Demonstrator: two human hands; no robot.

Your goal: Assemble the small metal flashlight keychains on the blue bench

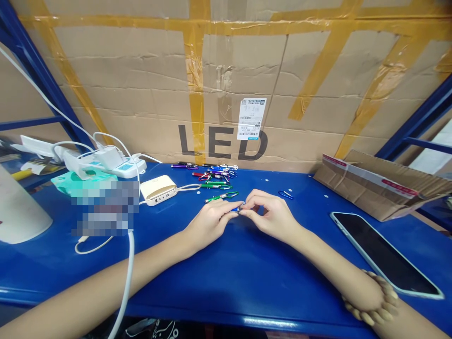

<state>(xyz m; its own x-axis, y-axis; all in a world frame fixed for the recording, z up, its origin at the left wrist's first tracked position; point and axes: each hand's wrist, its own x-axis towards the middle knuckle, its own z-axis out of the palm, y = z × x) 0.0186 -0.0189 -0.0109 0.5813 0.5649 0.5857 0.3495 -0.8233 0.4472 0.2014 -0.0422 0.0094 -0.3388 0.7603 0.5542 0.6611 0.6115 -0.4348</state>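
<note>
The left hand and right hand pinch a small blue metal piece (mostly hidden) between closed fingertips, over the blue tabletop; beyond the grip lie pen-shaped carabiner keychains, then an LED-printed carton; rightward, a smartphone.

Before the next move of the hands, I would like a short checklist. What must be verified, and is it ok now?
1. Left hand holding the small blue piece: ok.
2. Right hand pinching its end: ok.
3. Anything fastened to that end: cannot tell, mostly hidden.
4. Blue clip in hand: not ok, lies alone on the table.
5. Phone away from the fingers' work: ok.
</note>
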